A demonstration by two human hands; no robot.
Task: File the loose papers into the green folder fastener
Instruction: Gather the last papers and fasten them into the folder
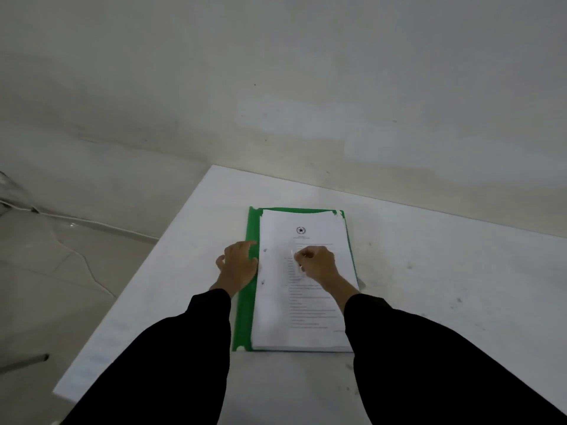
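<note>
A green folder (245, 317) lies open on the white table (429, 271), with a stack of white printed papers (306, 308) on top of it. Two punched holes show near the stack's left edge. My left hand (237, 265) rests on the folder's green strip at the papers' left edge, fingers spread and bent. My right hand (317, 263) sits on the top sheet with its fingers curled, pinching a thin pale strip (294, 259) that looks like the fastener piece; the strip is blurred. Black sleeves cover both forearms.
The table's left edge runs diagonally from the far corner toward me, with tiled floor (61, 271) below it. A white cable (92, 223) lies along the base of the wall. A wall stands right behind the table.
</note>
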